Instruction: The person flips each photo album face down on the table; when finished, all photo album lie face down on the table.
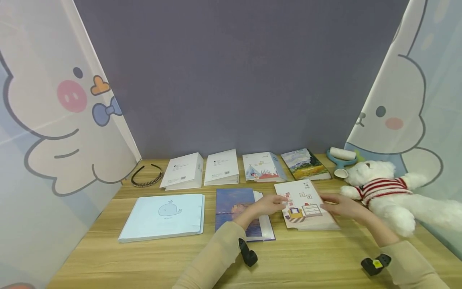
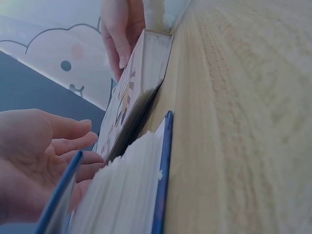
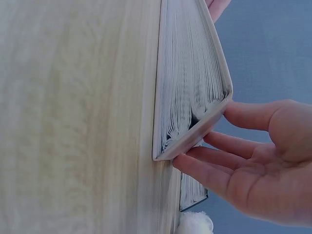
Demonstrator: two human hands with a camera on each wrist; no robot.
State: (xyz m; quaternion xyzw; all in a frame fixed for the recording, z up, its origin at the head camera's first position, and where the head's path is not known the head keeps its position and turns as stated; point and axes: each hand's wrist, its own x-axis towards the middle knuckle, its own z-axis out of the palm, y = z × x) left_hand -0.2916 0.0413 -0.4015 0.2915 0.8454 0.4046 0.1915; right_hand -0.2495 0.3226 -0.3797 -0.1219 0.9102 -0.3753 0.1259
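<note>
A thick white album [image 1: 304, 202] with a drawn armchair and dresser on its cover lies at the right of centre on the table. My right hand [image 1: 343, 205] touches its right side; in the right wrist view the fingers [image 3: 209, 168] and thumb lie against the album's spine [image 3: 200, 129]. At the opposite side, my left hand [image 1: 270, 204] is by the cover's edge, its fingers loosely extended; whether they touch it is unclear. Under the left wrist lies a blue album [image 1: 225, 204] with a seascape cover, its cover raised off the pages in the left wrist view.
A light-blue whale album [image 1: 162, 216] lies at left. Behind stand two white albums [image 1: 184, 170], a tent-picture album [image 1: 261, 166], a landscape-painting album [image 1: 304, 163] and a black headband [image 1: 146, 182]. At right are a white teddy bear [image 1: 390, 188] and a blue-handled lint roller [image 1: 341, 156].
</note>
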